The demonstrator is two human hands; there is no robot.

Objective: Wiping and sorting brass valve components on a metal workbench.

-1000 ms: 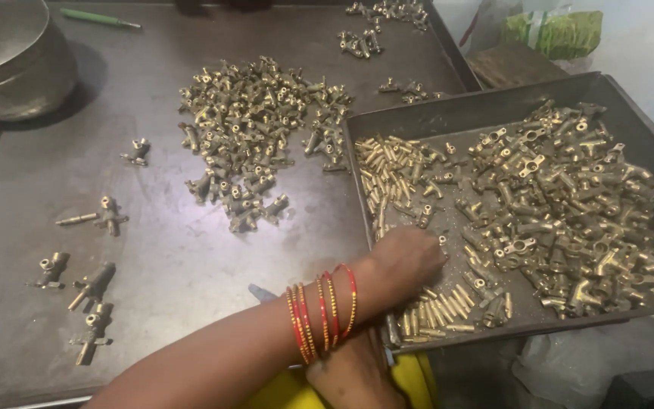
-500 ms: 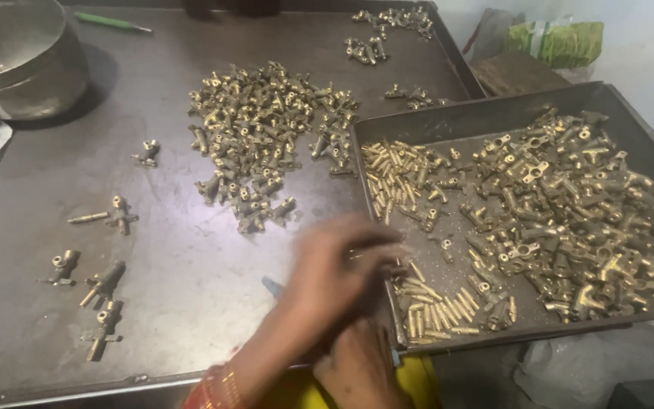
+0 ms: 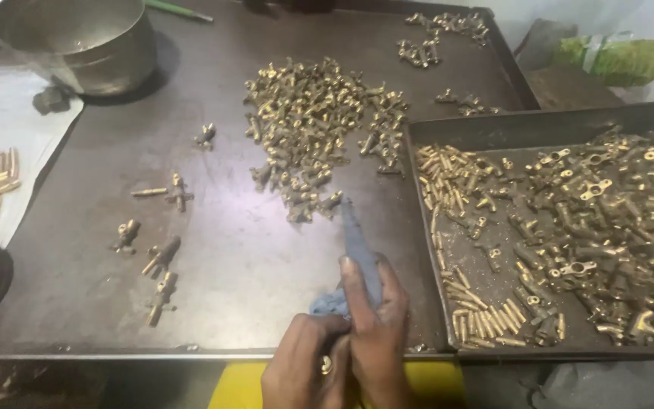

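**Both hands on a grey-blue cloth at the near edge**

We look down on a dark metal worktop (image 3: 213,250). On its right side sits a big dark tray (image 3: 448,132), filled with brass fittings (image 3: 607,220) and short brass pins (image 3: 448,170). At the far left stands a round metal bowl (image 3: 77,38) with a white sheet (image 3: 9,129) beside it. A loose heap of brass parts (image 3: 319,129) lies in the middle of the worktop, with a few single pieces (image 3: 164,254) scattered to its left.

At the near edge our two hands meet. The right hand (image 3: 376,333) has its grip clenched around a grey-blue cloth (image 3: 357,242), twisted into a long point that reaches towards the heap. The left hand (image 3: 304,363) grasps the bunched lower end of the same cloth, touching the right hand. The cloth lies just left of the tray's corner.
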